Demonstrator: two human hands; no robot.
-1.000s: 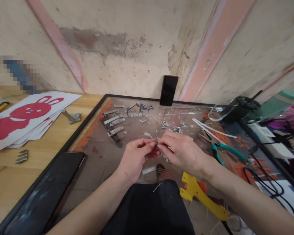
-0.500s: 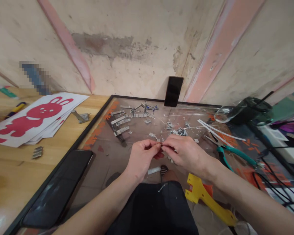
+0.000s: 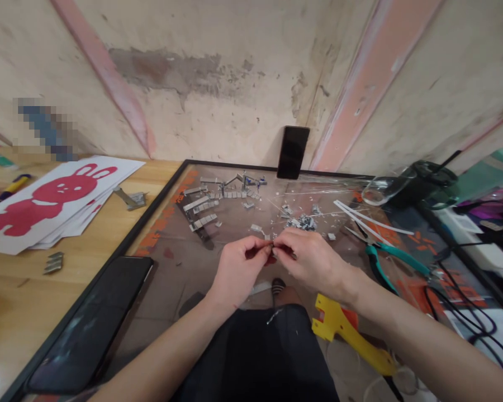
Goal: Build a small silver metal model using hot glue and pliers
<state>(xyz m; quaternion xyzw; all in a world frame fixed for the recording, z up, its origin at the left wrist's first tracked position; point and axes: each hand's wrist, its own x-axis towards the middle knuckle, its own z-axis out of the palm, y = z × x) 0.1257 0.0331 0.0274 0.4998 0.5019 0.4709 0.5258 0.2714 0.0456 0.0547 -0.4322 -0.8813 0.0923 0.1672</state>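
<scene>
My left hand (image 3: 242,263) and my right hand (image 3: 308,255) meet fingertip to fingertip above the glass tabletop (image 3: 167,285). Both are closed in a pinch around something tiny, mostly hidden by the fingers. Just beyond them lies a heap of small grey metal-looking pieces (image 3: 304,223), with loose bits scattered round it. Farther left, short rows of grey flat pieces (image 3: 203,221) lie on the glass. Right of my right hand rest pliers with teal handles (image 3: 402,258). A yellow tool (image 3: 352,338) sits beneath my right forearm.
A dark phone (image 3: 293,152) leans against the wall; another phone (image 3: 92,324) lies at the left edge. Paper sheets with a red rabbit (image 3: 65,195) are on the wooden surface. White strips (image 3: 373,220), a glass cup (image 3: 385,187) and black cables (image 3: 465,312) are at right.
The whole view has shifted slightly, so everything appears a little farther left. Both hands keep their pinch, with only slight finger movement.
</scene>
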